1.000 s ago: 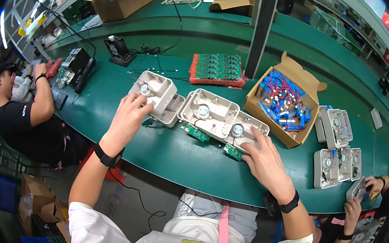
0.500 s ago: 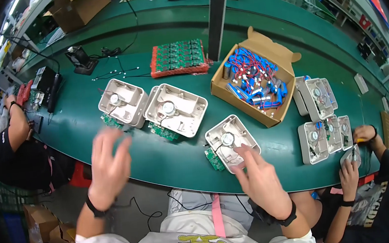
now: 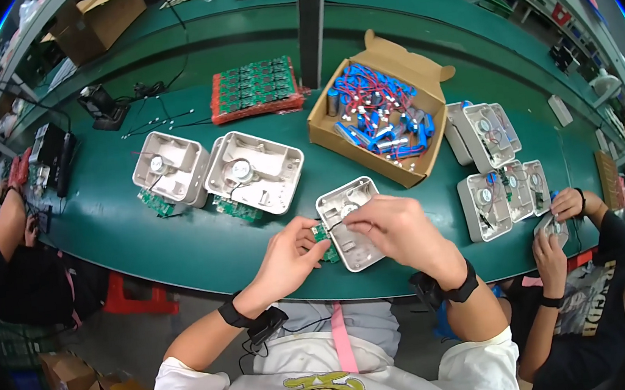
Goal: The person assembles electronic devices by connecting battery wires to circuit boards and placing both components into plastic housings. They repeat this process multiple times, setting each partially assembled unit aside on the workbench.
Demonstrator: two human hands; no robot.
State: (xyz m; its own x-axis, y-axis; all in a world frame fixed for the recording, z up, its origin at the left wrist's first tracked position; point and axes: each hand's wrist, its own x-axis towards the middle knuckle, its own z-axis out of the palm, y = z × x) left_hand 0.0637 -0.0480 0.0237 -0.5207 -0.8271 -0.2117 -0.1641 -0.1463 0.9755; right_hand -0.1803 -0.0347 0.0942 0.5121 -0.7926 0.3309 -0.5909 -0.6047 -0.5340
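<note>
The left hand (image 3: 286, 258) grips a green circuit board (image 3: 332, 254), seemingly steadying it, while the right hand (image 3: 402, 233) bunches its fingertips over a dark wire (image 3: 335, 225), perhaps pinching it; I cannot tell. The off-white housing (image 3: 361, 255) beneath lies open-side up on the tabletop (image 3: 144, 262), round speaker (image 3: 347, 210) inside.

The carton (image 3: 358, 158) (batteries (image 3: 382, 136) inside) stands behind the middle housing (image 3: 354, 250), right of stacked boards (image 3: 255, 85).
</note>
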